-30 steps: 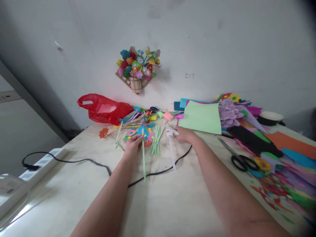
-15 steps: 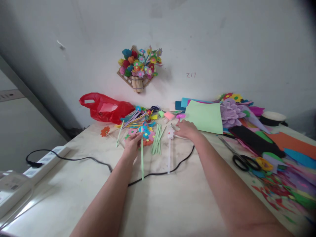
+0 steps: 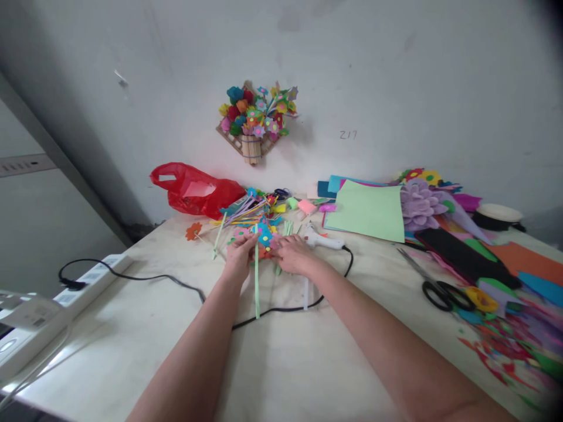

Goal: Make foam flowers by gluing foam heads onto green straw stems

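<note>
My left hand point(image 3: 240, 256) pinches a narrow light-green foam strip point(image 3: 257, 287), which hangs upright with its lower end towards me. Close beside it, my right hand point(image 3: 294, 253) lies palm down with fingers stretched to the edge of a cluster of foam flowers point(image 3: 265, 235) in blue, pink and orange. No thing shows lifted in its fingers. Several more green strips point(image 3: 288, 227) lie partly covered by that hand. A white hot glue gun point(image 3: 324, 239) rests just beyond it, and a translucent glue stick point(image 3: 306, 296) shows below my right wrist.
A black cord point(image 3: 281, 309) crosses the table to a white power strip point(image 3: 94, 278). Scissors point(image 3: 433, 284), a black phone point(image 3: 466, 258) and foam scraps point(image 3: 505, 346) lie right. Green sheets point(image 3: 369, 211) and a red plastic bag point(image 3: 197, 193) stand behind. An orange flower point(image 3: 193, 231) lies left.
My right hand has left the glue gun and moved left to the foam flowers. The glue gun now lies turned sideways, handle to the right. My left hand still holds the green strip.
</note>
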Demonstrator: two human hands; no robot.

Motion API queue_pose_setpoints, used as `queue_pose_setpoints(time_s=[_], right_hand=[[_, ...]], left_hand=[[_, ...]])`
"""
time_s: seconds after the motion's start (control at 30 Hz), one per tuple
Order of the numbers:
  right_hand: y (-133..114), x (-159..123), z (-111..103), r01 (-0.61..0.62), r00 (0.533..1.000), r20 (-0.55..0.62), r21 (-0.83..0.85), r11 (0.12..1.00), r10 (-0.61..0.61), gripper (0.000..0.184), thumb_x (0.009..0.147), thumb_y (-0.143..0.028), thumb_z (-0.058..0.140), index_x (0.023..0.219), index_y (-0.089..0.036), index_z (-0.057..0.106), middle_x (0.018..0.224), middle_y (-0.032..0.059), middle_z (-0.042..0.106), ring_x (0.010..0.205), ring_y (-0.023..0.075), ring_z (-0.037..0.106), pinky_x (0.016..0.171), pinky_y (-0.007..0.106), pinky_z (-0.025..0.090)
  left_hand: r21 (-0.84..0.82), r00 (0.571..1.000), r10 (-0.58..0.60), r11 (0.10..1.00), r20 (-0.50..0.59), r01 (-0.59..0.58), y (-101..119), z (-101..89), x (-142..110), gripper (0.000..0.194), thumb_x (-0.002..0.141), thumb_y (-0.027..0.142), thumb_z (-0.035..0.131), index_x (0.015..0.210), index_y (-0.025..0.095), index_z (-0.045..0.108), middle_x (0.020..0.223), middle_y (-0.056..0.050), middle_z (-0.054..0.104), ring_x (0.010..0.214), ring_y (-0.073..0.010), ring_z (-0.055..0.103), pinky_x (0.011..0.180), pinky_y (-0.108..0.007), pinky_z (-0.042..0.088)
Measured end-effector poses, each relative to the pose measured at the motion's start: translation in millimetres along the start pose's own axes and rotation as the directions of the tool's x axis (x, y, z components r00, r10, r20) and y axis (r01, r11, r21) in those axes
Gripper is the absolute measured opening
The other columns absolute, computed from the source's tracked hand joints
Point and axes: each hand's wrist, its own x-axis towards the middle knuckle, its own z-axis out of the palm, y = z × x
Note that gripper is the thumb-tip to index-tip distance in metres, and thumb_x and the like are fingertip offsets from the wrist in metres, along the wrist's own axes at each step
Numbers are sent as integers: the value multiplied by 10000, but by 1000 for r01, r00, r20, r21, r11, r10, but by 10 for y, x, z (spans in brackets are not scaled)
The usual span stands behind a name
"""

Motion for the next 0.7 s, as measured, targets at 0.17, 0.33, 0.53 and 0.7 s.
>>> queue_pose_setpoints(time_s=[0.17, 0.33, 0.53, 0.7], right_hand=[[-78, 10, -7, -43, 997, 62, -44, 998, 46, 411, 868, -386, 331, 1081, -188, 622, 1212, 131, 524, 1136, 272, 415, 943, 406, 245], [-90, 12, 32, -61, 997, 38, -24, 998, 62, 438, 875, -355, 321, 1143, -115, 571, 1227, 133, 519, 1113, 274, 435, 935, 393, 260], [10, 33, 12, -69, 987, -145, 36, 997, 74, 367, 862, -254, 360, 1122, -100, 569, 1204, 146, 533, 1064, 255, 481, 894, 372, 312], [111, 76, 19, -120, 983, -121, 151, 981, 138, 324, 870, -179, 344, 1020, -164, 631, 1050, 98, 627, 960, 191, 567, 837, 288, 378]], left_hand=[[4, 999, -9, 1000, 30, 9, -58, -29, 33, 209, 573, 290, 721, 665, 137, 612, 485, 32, 537, 384, -45, 443, 353, -164, 300], [7, 999, -12, 1000, 45, 11, -71, -26, 33, 215, 570, 298, 721, 663, 136, 615, 481, 30, 547, 382, -45, 446, 358, -165, 296], [41, 999, -29, 999, 40, 28, -43, -10, 8, 230, 587, 323, 705, 681, 140, 601, 499, 6, 592, 368, -59, 455, 345, -168, 257], [46, 999, -31, 999, 45, 28, -37, -5, -1, 241, 587, 334, 703, 677, 142, 588, 488, 7, 583, 362, -63, 457, 341, -168, 253]])
